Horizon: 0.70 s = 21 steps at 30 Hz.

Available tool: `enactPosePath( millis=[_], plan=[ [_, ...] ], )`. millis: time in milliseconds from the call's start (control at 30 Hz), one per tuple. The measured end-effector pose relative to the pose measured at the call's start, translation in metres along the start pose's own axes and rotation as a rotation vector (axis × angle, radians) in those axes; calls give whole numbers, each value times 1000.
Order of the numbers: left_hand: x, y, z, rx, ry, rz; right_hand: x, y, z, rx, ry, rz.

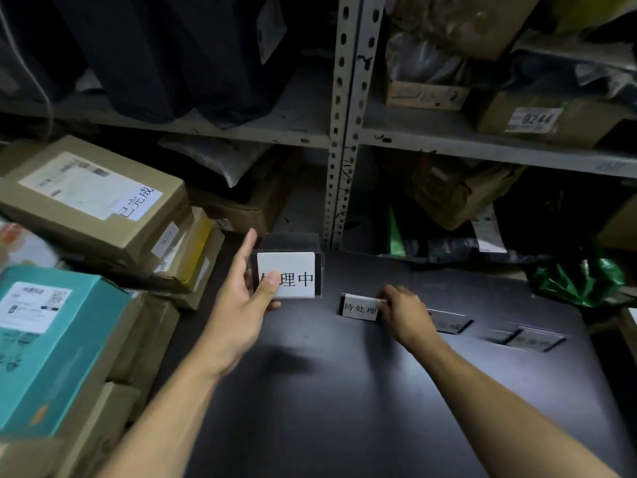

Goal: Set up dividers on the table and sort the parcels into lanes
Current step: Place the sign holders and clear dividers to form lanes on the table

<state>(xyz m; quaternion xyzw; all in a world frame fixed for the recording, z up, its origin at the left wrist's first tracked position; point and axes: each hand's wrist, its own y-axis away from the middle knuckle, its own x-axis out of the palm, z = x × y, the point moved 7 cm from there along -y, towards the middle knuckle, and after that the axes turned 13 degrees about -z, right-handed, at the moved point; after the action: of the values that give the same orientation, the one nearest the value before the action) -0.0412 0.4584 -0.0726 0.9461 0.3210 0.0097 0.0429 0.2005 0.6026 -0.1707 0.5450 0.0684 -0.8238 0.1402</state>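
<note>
We hold a clear sign holder (287, 277) in our left hand (241, 298), above the far left part of the dark table (344, 391). Our thumb presses on the front of its white card, covering the first printed character, and our fingers reach up behind its left edge. The holder looks lifted, though we cannot tell whether its base touches the table.

Our right hand (405, 313) grasps a second sign (360, 307) by its right end; this one sits on the table near the middle and tilts back a little. Just to the right of that hand a third sign (448, 325) lies flat on the table, and a fourth sign (532, 339) lies flat farther right, apart from it.

Left of the table, parcels are stacked: a brown box (93, 201) with a white label on top, and a teal box (51, 346) nearer to us. A green bag (579, 281) sits at the table's far right edge. Metal shelves (339, 132) full of packages stand behind.
</note>
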Motion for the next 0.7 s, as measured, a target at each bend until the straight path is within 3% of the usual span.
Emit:
enactPosePath(
  millis=[267,333,433,567,633,700],
  plan=[
    [1,2,-2,-20,-5,12,-2,4,2,-11,58,118],
    [0,2,0,-44,-11,16,-12,2,17,-38,15,68],
    [-3,-1,3,-92,-4,19,-45,2,62,-36,-380,-116],
    [-5,-8,6,-172,-40,30,-44,13,122,92,-900,126],
    [-5,-12,9,-196,-38,35,-37,18,142,91,-976,219],
    [-6,-16,14,-221,-47,35,-30,21,152,68,-947,209]
  ],
)
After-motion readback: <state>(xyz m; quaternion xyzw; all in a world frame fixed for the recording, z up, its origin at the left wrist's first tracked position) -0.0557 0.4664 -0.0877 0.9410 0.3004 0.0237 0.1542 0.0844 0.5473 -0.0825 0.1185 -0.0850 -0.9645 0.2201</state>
